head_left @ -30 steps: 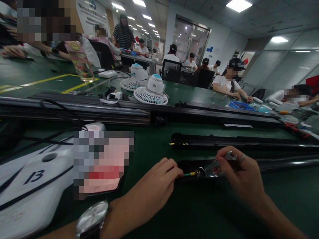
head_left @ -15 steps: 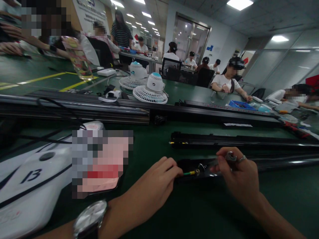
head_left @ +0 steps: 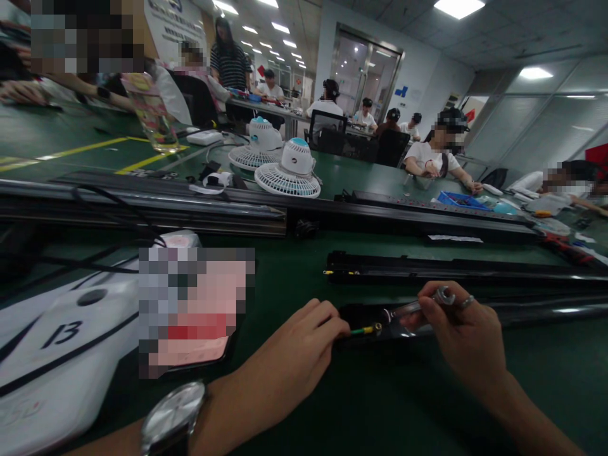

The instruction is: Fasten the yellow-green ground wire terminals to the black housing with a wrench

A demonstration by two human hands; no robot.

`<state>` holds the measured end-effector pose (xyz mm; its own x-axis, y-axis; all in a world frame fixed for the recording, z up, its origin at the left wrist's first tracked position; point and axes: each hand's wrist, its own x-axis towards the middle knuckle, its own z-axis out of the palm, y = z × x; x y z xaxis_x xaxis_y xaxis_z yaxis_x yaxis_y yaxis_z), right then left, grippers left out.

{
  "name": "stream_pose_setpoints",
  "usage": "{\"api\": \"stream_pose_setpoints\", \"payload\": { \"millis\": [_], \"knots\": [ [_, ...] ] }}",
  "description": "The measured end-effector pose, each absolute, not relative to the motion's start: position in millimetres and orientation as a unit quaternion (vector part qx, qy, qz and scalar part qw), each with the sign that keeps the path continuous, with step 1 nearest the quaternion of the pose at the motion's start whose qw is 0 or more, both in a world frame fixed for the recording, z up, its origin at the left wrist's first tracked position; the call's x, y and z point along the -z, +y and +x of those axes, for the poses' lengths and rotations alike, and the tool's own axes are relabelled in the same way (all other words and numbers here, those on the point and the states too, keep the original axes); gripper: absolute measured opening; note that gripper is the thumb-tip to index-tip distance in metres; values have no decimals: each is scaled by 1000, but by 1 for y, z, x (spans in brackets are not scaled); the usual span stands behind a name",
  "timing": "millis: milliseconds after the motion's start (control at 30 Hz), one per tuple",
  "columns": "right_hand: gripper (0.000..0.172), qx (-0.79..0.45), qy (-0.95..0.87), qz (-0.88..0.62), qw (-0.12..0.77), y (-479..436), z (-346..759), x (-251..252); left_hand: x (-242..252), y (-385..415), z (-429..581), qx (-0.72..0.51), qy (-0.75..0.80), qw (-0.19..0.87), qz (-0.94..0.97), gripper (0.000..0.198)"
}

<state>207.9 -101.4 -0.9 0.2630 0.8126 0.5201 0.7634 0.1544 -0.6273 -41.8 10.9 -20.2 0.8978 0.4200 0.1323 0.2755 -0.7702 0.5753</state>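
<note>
My left hand point(head_left: 294, 351), with a wristwatch point(head_left: 173, 418) on the wrist, is closed and presses on the near end of a long black rail point(head_left: 522, 311) lying on the green table. A green-yellow wire with a ring terminal point(head_left: 365, 329) sticks out beside its fingertips. My right hand point(head_left: 463, 335) is closed round a small silver wrench point(head_left: 418, 305). The wrench's far end sits on the fastener next to the terminal.
A second black rail point(head_left: 451, 269) lies just behind, and a long metal track point(head_left: 142, 209) crosses the table. A white case marked 13 point(head_left: 57, 342) and a phone sit at left. Two small fans point(head_left: 289, 171) stand beyond. Several people sit at other tables.
The wrench in my right hand has swung slightly, its handle lifting a little. My left hand has stayed on the rail end.
</note>
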Motion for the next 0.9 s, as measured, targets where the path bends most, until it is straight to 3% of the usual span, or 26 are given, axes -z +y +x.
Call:
{"api": "stream_pose_setpoints", "payload": {
  "millis": [467, 900],
  "knots": [
    [8, -25, -653, -653, 381, -105, 210, 6, 19, 10, -41, -133, 191, 284, 930, 36],
    [2, -36, -675, -633, 377, -102, 208, 9, 24, 11, -41, -139, 186, 283, 931, 36]
  ]
}}
